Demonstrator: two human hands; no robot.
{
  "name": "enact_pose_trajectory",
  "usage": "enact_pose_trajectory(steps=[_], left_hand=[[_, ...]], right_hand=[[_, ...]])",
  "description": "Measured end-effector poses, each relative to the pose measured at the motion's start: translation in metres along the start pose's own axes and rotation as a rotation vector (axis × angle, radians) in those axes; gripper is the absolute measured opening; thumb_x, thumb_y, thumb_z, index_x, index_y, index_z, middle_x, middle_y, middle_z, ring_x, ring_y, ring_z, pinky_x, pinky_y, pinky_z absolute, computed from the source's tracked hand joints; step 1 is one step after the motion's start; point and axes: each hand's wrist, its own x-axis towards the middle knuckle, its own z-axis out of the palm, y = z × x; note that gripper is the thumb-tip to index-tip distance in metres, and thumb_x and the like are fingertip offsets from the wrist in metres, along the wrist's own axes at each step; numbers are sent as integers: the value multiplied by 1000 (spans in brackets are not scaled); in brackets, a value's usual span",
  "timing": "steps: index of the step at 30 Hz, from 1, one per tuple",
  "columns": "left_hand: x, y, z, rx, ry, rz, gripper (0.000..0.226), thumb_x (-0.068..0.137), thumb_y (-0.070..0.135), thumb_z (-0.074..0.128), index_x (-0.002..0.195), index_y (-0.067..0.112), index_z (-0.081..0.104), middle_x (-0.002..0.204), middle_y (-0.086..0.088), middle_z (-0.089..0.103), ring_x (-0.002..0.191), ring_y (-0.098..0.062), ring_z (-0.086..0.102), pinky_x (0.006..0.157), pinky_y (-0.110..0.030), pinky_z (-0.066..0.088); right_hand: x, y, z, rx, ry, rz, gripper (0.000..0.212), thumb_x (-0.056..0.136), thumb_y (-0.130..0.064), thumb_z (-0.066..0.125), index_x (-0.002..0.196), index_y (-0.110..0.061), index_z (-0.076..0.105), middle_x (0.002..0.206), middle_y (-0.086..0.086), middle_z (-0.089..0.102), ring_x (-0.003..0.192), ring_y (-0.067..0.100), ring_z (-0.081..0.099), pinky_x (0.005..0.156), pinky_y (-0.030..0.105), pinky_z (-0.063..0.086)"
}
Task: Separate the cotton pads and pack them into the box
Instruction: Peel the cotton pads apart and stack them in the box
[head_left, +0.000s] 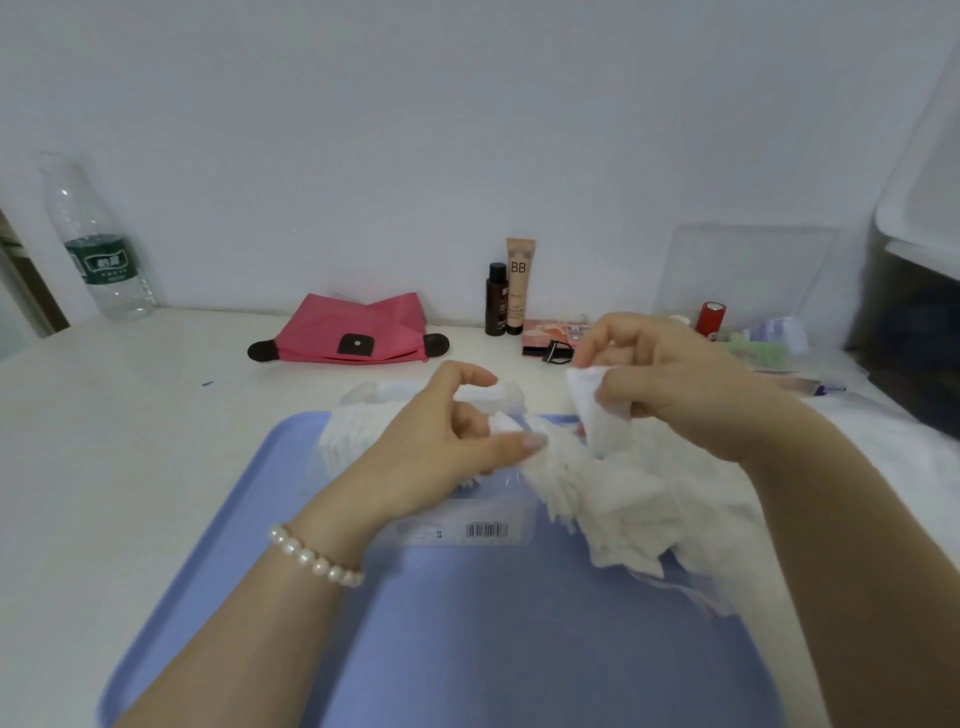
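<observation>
A clear plastic box (467, 525) with a barcode label sits on the far part of a blue tray (467, 623). White cotton pads (348, 439) stand packed in its left end. A loose heap of cotton pads (623, 499) lies on the tray to the right of the box. My left hand (452, 447), a pearl bracelet on its wrist, is over the box and pinches a pad between thumb and fingers. My right hand (670, 379) is raised above the heap and grips a small bunch of pads (592, 410).
On the white table behind the tray lie a pink pouch (358, 330), a dark bottle (496, 299), a BB cream tube (519, 286) and a palette (550, 338). A water bottle (96, 244) stands far left. A red item (711, 317), small packets and a dark container (914, 322) crowd the right.
</observation>
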Motion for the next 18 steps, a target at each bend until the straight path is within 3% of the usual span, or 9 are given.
enact_pose_trajectory(steps=[2, 4, 6, 8, 11, 14, 16, 18], left_hand=[[3, -2, 8, 55, 59, 30, 54, 70, 20, 80, 111, 28, 46, 51, 14, 51, 51, -6, 50, 54, -22, 44], [7, -4, 10, -23, 102, 45, 56, 71, 4, 78, 113, 24, 47, 53, 14, 55, 48, -4, 47, 52, -20, 43], [8, -4, 5, -145, 173, 49, 56, 67, 0, 79, 109, 25, 52, 66, 6, 63, 54, -7, 53, 62, -23, 48], [9, -4, 1, -253, 252, 47, 51, 66, 0, 80, 104, 24, 57, 68, 3, 64, 60, -8, 58, 68, -24, 50], [9, -1, -2, -519, 256, 13, 47, 56, -2, 80, 97, 14, 63, 74, -3, 63, 66, -13, 59, 61, -22, 49], [9, 4, -1, -797, 193, -24, 28, 56, 6, 67, 84, 4, 64, 75, -7, 67, 67, -16, 62, 59, -24, 52], [8, 5, 0, -906, 155, -60, 13, 60, 6, 64, 73, 4, 66, 73, -8, 68, 65, -16, 65, 57, -25, 55], [8, 5, 3, -948, 140, -73, 10, 64, 8, 64, 72, 5, 67, 77, -9, 70, 67, -15, 67, 61, -27, 56]], right_hand=[[0, -3, 10, -85, -79, -1, 27, 78, 7, 49, 82, -17, 62, 77, 21, 66, 78, 42, 63, 67, 44, 52], [1, -3, 17, -131, -123, 32, 24, 72, 0, 50, 82, -19, 62, 83, 22, 68, 83, 45, 62, 70, 52, 50], [2, 0, 20, -183, -166, 87, 26, 73, 0, 47, 83, -20, 61, 86, 29, 65, 71, 43, 57, 66, 48, 45], [2, 1, 21, -249, -206, 131, 30, 77, 4, 45, 83, -21, 60, 89, 32, 61, 66, 29, 52, 65, 39, 39], [2, 2, 18, -272, -195, 136, 30, 78, 4, 47, 83, -23, 60, 79, 19, 66, 69, 25, 57, 65, 36, 43], [3, 1, 13, -109, 10, 74, 28, 78, 7, 51, 84, -18, 62, 60, -12, 60, 57, 12, 55, 57, 27, 45], [3, -4, 11, 131, 107, 57, 26, 78, 13, 55, 83, -12, 62, 59, -10, 60, 53, 9, 55, 52, 19, 45], [2, -10, 11, 440, 123, 65, 25, 77, 16, 57, 83, -7, 61, 69, 3, 65, 61, 12, 63, 55, 19, 53]])
